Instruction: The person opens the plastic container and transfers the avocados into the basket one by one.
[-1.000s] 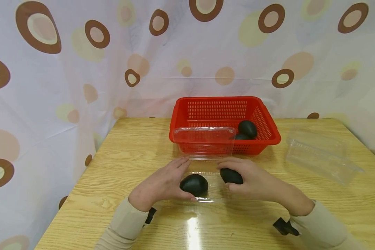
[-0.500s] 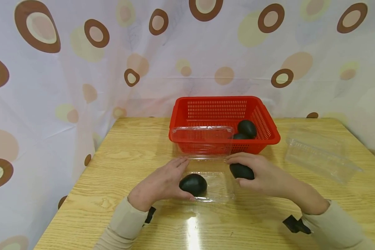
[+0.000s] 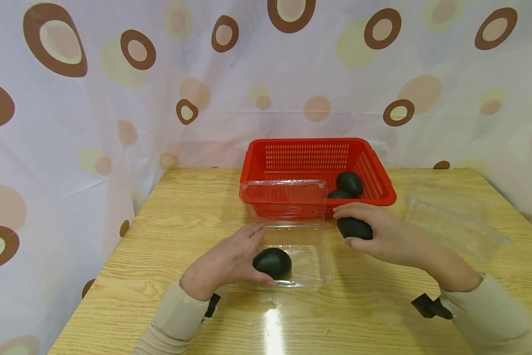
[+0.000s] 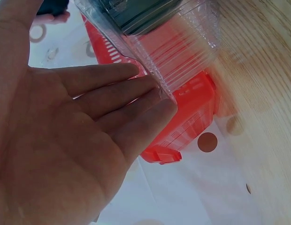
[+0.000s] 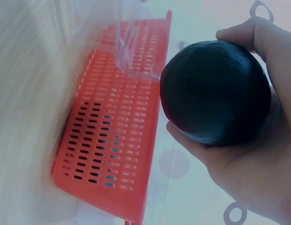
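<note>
A clear plastic clamshell container (image 3: pixel 310 266) lies on the table with its lid (image 3: pixel 288 204) raised at the back. One dark green avocado (image 3: pixel 272 263) rests in its left part. My left hand (image 3: pixel 225 261) spans the container's left side, fingers fairly straight; in the left wrist view its fingertips (image 4: pixel 166 110) touch the clear plastic. To the right of the container, held above the table, is another avocado (image 5: pixel 216 91), gripped between the thumb and fingers of my right hand (image 3: pixel 383 231).
Behind the container stands a red perforated basket (image 3: pixel 307 148) with dark avocados (image 3: pixel 349 184) in its right end. A second clear clamshell (image 3: pixel 456 222) lies open on the right of the wooden table (image 3: pixel 195 197). A patterned curtain (image 3: pixel 248 74) hangs behind.
My right hand has carried its avocado from over the container's right part rightward and back, towards the basket's front. The left hand and the avocado in the container have hardly moved.
</note>
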